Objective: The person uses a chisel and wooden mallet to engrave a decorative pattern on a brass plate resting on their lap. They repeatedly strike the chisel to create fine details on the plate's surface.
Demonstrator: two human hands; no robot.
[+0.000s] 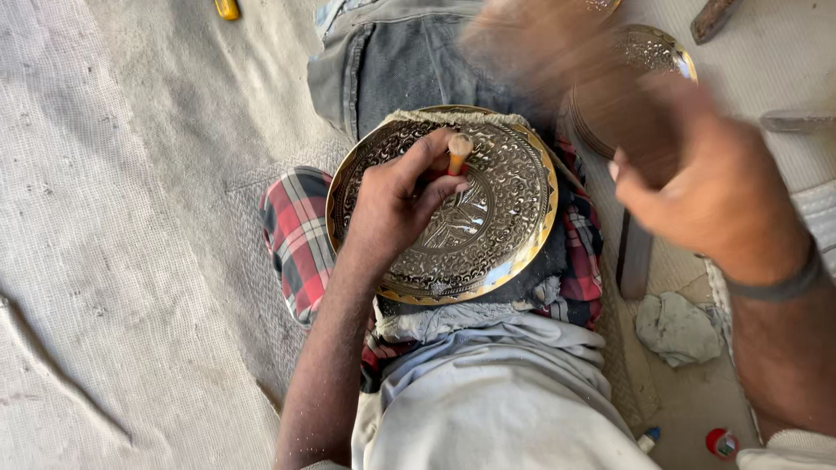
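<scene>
Left hand (pixel 396 204) rests on the engraved brass plate (pixel 488 235); its grip is narrow, fingers pinched around a short punch (pixel 459 152) with a mushroomed, pale top. The punch stands near upright, its tip on the plate's inner ring at about 12 o'clock from the plate's centre. The tip itself is hidden behind my fingers.

The plate lies on a padded support across my lap, over a red checked cloth (pixel 296 239) and a dark jeans leg (pixel 409 70). Plate rim is polished and plain; the field inside is densely chased.

Right hand (pixel 697 187) is raised at 3 o'clock from the plate, closed around a handle. The striking tool (pixel 557 52) above it is motion-blurred, so I cannot tell its head shape. A second patterned brass plate (pixel 662 48) sits on the floor at 1 o'clock, partly behind that blur. A crumpled grey rag (pixel 675 326) lies at 4 o'clock.

Risks, as I judge them:
- The blow lands off the punch top and hits my left knuckles, which sit just beside it.
- A glancing strike tilts the punch; the tip skates and scars the finished pattern.
- The plate is only resting on soft padding, so it could rock or slide under impact.
- The mushroomed top may shed a chip.
</scene>
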